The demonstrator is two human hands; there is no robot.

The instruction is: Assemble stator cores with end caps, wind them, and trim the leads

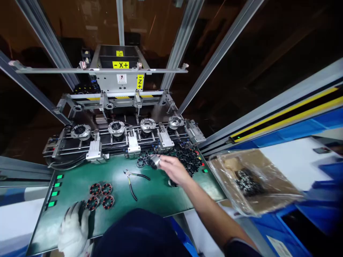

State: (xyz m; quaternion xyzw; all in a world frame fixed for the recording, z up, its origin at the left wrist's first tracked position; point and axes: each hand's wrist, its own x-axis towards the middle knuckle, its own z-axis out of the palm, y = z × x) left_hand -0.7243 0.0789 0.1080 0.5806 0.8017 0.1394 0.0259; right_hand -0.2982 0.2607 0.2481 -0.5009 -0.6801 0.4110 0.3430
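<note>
My left hand (73,228), in a white glove, rests at the front left of the green worktop with its fingers stretched out. Something dark shows between its fingers and thumb; I cannot make it out. Just beside it lie several ring-shaped motor stators (108,201) with red-orange windings. My right hand (174,169), bare, grips a silver metal cylinder (155,160) over the back of the worktop. Black ring-shaped cores (140,162) lie next to that cylinder, and a heap of black parts (189,157) spreads behind and right of the hand.
Side cutters (131,178) lie with handles spread mid-worktop (118,207). Behind stands a winding machine with several round metal fixtures (116,128). At right, a plastic-lined cardboard box (270,167) holds more ring cores. Green buttons (55,193) line the left edge.
</note>
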